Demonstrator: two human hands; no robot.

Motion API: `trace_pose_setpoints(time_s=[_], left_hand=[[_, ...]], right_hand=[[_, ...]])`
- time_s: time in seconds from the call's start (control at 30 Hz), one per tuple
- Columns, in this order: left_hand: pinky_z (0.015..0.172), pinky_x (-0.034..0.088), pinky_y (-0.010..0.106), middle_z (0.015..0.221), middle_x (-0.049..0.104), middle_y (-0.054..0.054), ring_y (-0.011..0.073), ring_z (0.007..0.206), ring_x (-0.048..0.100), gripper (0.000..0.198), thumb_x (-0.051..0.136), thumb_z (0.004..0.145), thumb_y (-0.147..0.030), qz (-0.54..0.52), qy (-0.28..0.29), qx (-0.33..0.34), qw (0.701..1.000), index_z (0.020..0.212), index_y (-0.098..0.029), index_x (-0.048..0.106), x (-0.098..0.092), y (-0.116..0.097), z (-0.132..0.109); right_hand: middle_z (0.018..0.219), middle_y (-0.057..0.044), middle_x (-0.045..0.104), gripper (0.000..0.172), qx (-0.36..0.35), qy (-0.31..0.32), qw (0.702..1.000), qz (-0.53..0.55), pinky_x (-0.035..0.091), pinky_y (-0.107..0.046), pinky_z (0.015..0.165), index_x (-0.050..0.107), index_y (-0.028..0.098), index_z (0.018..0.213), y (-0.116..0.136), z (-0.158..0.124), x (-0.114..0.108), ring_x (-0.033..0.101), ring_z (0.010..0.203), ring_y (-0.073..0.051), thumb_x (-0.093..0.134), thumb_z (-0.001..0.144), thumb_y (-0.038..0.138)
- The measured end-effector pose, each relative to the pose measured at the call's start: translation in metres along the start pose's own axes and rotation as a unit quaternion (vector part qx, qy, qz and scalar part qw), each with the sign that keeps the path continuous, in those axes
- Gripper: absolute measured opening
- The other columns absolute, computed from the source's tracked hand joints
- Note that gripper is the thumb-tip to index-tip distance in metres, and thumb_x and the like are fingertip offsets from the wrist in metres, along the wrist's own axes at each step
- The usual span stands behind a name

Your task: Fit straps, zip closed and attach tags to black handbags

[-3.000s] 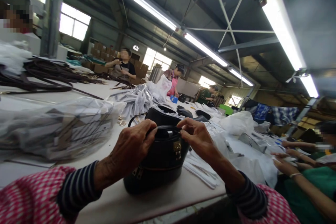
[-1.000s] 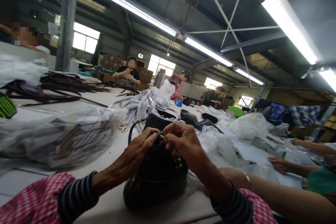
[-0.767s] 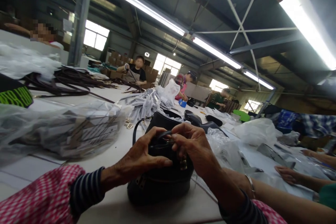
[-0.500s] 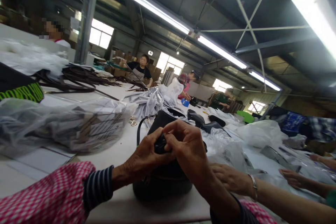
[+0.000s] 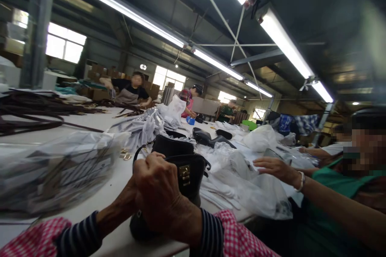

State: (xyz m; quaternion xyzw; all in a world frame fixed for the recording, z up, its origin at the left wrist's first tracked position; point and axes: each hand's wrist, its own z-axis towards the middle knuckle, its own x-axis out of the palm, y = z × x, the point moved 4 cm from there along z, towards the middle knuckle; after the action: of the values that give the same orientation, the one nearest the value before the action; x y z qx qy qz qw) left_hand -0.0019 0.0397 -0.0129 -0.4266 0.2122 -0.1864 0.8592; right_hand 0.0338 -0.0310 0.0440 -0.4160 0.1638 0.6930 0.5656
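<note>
A black handbag [image 5: 197, 182] with a gold clasp [image 5: 184, 174] stands on the table before me. My right hand [image 5: 161, 194] is closed like a fist, its back towards me, in front of the bag's left part. What it grips, if anything, is hidden. Behind it and touching it is my left hand [image 5: 132, 194], whose fingers my right hand covers. A second black bag [image 5: 171, 144], with a thin strap, stands just behind the first. Small gold metal rings [image 5: 126, 156] lie to its left.
Clear plastic bags [image 5: 256, 192] lie to the right, near a co-worker's outstretched hand [image 5: 277, 170]. Wrapped goods [image 5: 60, 172] lie left, with dark straps [image 5: 36, 106] beyond. Silvery-white wrapping [image 5: 144, 124] and black pieces [image 5: 202, 134] are farther back. Other people work around the table.
My view has turned right, bringing a co-worker into sight. My right hand has turned and now covers my left. The dark piece pinched between them is hidden; the gold clasp shows.
</note>
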Motion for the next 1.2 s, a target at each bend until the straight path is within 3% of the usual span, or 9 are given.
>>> trace_pose_setpoints(time_s=[0.17,0.27,0.37,0.5,0.6,0.73,0.93,1.1,1.2], left_hand=[[0.073,0.054,0.030,0.077,0.064,0.002,0.0239,0.085,0.063,0.049,0.074,0.074,-0.057,0.027,0.003,-0.014,1.000,0.103,-0.019,0.071,0.002,-0.033,0.010],[0.072,0.055,0.030,0.079,0.067,0.003,0.0249,0.086,0.064,0.051,0.074,0.073,-0.058,0.051,-0.013,-0.039,0.998,0.106,-0.020,0.072,-0.005,-0.041,0.008],[0.072,0.055,0.031,0.084,0.070,0.004,0.0254,0.086,0.066,0.052,0.073,0.075,-0.060,0.076,-0.030,-0.080,0.993,0.109,-0.021,0.072,-0.014,-0.041,0.000],[0.075,0.053,0.028,0.100,0.073,0.003,0.0242,0.091,0.068,0.048,0.068,0.083,-0.061,0.101,0.016,-0.133,0.986,0.114,-0.024,0.071,-0.027,-0.038,-0.009],[0.081,0.054,0.029,0.118,0.071,0.005,0.0283,0.107,0.065,0.048,0.066,0.086,-0.060,0.128,0.065,-0.168,0.975,0.123,-0.029,0.070,-0.045,-0.034,-0.011],[0.100,0.052,0.035,0.144,0.057,0.004,0.0315,0.132,0.051,0.044,0.065,0.087,-0.058,0.143,0.031,-0.163,0.976,0.124,-0.034,0.073,-0.071,-0.038,-0.008],[0.081,0.053,0.033,0.099,0.071,0.011,0.0252,0.092,0.062,0.035,0.071,0.083,-0.044,0.109,0.116,-0.186,0.970,0.103,-0.017,0.078,-0.048,-0.067,0.009],[0.074,0.051,0.032,0.097,0.071,0.011,0.0208,0.083,0.061,0.027,0.072,0.082,-0.034,0.076,0.138,-0.173,0.972,0.101,-0.015,0.077,-0.044,-0.068,0.010],[0.071,0.051,0.031,0.095,0.070,0.010,0.0212,0.083,0.062,0.022,0.075,0.080,-0.034,0.090,0.123,-0.162,0.975,0.092,-0.016,0.076,-0.050,-0.059,0.011]], right_hand=[[0.105,-0.006,0.069,0.020,-0.036,-0.001,0.988,0.151,0.050,-0.029,0.071,0.062,0.019,0.111,-0.018,-0.014,-0.013,0.065,0.093,-0.021,0.059,0.091,0.016],[0.105,-0.001,0.071,0.023,0.082,-0.058,0.935,0.341,0.051,-0.025,0.075,0.066,0.024,0.114,-0.079,-0.034,-0.022,0.067,0.092,-0.016,0.064,0.091,0.022],[0.100,-0.005,0.072,0.019,0.236,-0.124,0.872,0.410,0.050,-0.028,0.068,0.072,0.020,0.101,-0.158,-0.063,-0.020,0.066,0.092,-0.020,0.065,0.088,0.031],[0.112,-0.008,0.071,0.031,0.285,-0.025,0.828,0.482,0.051,-0.029,0.065,0.074,0.018,0.105,-0.216,-0.091,0.006,0.064,0.095,-0.023,0.068,0.080,0.034],[0.105,-0.008,0.072,0.032,0.237,0.029,0.813,0.531,0.049,-0.026,0.060,0.075,0.017,0.108,-0.222,-0.098,0.022,0.063,0.086,-0.020,0.067,0.083,0.035],[0.099,-0.007,0.074,0.028,0.196,0.041,0.810,0.551,0.048,-0.025,0.060,0.077,0.016,0.104,-0.223,-0.096,0.027,0.064,0.083,-0.019,0.069,0.084,0.035],[0.099,-0.008,0.075,0.029,0.155,0.091,0.791,0.585,0.049,-0.026,0.063,0.077,0.016,0.106,-0.229,-0.093,0.031,0.066,0.084,-0.019,0.069,0.083,0.031],[0.098,-0.007,0.075,0.024,0.169,0.023,0.821,0.545,0.051,-0.031,0.072,0.078,0.017,0.101,-0.226,-0.094,0.039,0.067,0.091,-0.022,0.066,0.082,0.027],[0.099,-0.007,0.074,0.027,0.197,-0.006,0.814,0.547,0.052,-0.033,0.076,0.076,0.017,0.103,-0.223,-0.097,0.041,0.067,0.093,-0.023,0.068,0.079,0.027]])
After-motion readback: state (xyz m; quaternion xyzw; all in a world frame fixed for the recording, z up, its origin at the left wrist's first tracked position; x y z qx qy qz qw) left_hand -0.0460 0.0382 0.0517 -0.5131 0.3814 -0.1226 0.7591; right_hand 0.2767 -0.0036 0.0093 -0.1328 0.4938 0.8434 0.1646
